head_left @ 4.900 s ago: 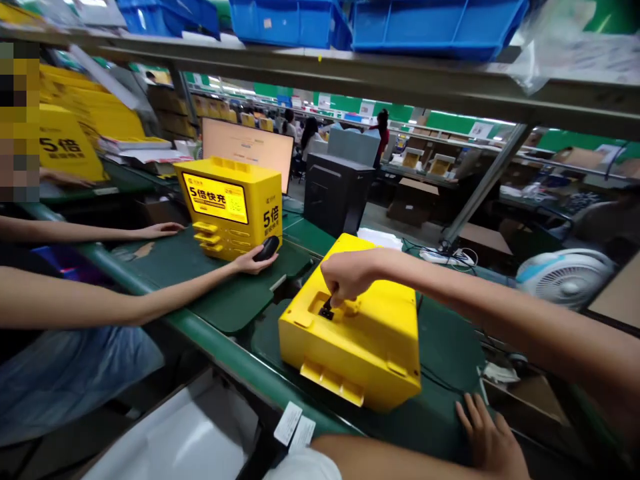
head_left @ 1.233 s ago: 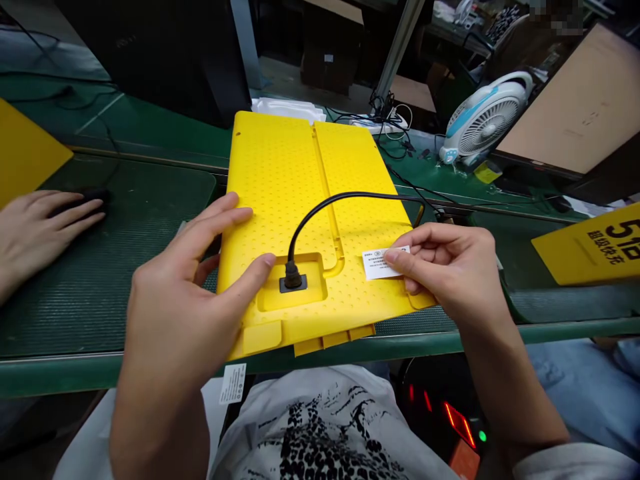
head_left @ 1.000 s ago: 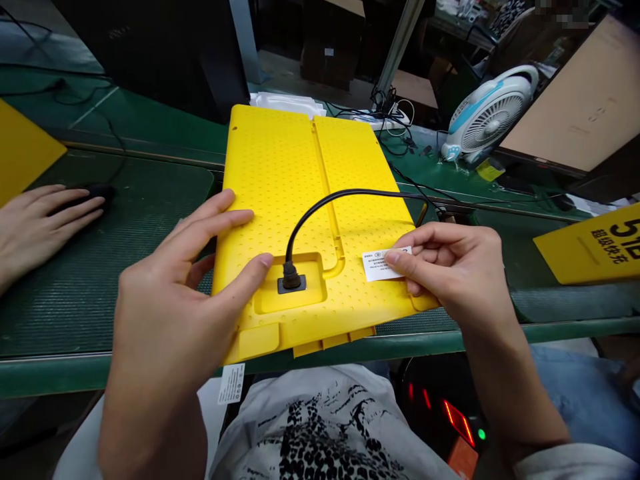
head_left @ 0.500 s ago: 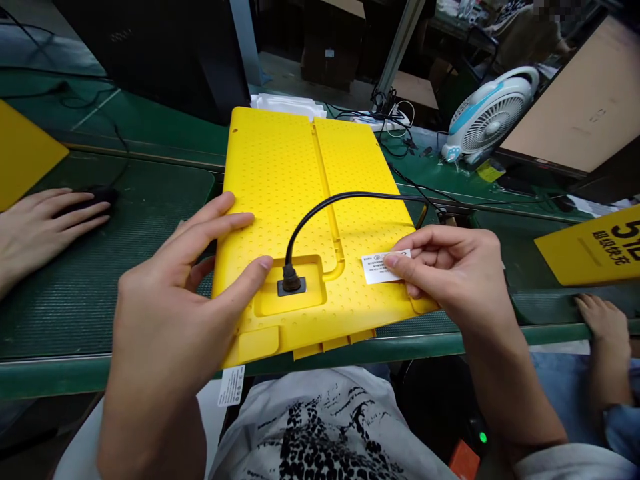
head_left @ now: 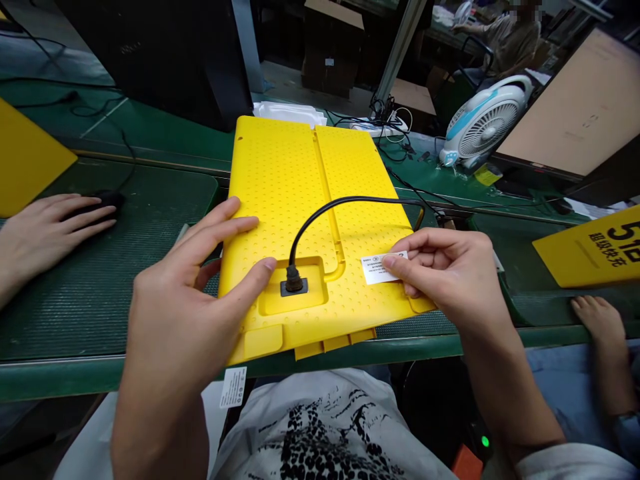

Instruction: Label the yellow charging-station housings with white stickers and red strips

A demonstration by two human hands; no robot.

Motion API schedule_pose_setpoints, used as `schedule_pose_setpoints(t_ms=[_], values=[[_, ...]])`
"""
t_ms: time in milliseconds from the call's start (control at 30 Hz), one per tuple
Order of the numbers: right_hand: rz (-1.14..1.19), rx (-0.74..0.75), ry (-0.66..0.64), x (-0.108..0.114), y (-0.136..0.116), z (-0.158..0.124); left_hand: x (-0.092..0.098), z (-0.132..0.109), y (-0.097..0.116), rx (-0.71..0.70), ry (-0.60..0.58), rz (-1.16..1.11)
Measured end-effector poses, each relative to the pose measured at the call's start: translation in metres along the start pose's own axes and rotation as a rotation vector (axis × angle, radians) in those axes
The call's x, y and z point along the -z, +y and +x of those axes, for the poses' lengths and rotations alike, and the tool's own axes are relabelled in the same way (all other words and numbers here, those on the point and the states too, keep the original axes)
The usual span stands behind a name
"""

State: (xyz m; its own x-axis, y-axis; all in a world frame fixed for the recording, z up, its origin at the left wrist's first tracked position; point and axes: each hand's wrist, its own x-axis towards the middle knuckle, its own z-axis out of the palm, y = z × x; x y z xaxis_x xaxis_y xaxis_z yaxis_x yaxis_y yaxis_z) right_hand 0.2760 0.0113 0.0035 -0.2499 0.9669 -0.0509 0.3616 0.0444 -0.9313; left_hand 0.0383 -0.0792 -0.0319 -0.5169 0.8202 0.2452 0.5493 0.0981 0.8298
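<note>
A yellow plastic case with a dotted face and a long groove lies tilted in front of me. Its left edge is in the grip of my left hand: the thumb and two fingers rest on the face, while the others go round the side, partly hidden. Between the thumb and fingers of my right hand is a white printed label, against or just over the case's right part. A black power cable is plugged into the recessed socket and arcs off to the right.
Another person's hand lies on a black mouse at left. A further hand rests at the bench edge on the right, near a yellow box. Beyond stand a fan, monitors and tangled cords. Another white label hangs below the case.
Both hands keep their hold on the case and the label. The view has shifted slightly, and the label sits at nearly the same spot over the case.
</note>
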Motion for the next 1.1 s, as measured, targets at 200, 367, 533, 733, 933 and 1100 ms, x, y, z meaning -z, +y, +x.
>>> schedule_pose_setpoints(t_ms=[200, 367, 533, 733, 933, 1100], values=[[0.008, -0.026, -0.013, -0.001, -0.001, 0.001, 0.001, 0.000, -0.001, -0.006, -0.003, 0.013], [0.005, -0.032, -0.008, -0.002, -0.001, 0.001, 0.001, -0.001, -0.001, -0.008, 0.000, 0.016], [-0.022, -0.053, -0.052, -0.002, -0.006, 0.004, 0.001, 0.000, -0.003, -0.020, -0.009, 0.022], [-0.202, -0.047, -0.212, 0.003, -0.022, 0.014, 0.001, 0.000, -0.003, -0.024, -0.012, 0.020], [-0.415, 0.061, -0.313, 0.008, -0.036, 0.021, 0.001, 0.001, -0.003, -0.011, -0.017, 0.045], [-0.450, 0.087, -0.416, 0.015, -0.038, 0.032, 0.001, 0.001, 0.000, 0.008, -0.008, 0.047]])
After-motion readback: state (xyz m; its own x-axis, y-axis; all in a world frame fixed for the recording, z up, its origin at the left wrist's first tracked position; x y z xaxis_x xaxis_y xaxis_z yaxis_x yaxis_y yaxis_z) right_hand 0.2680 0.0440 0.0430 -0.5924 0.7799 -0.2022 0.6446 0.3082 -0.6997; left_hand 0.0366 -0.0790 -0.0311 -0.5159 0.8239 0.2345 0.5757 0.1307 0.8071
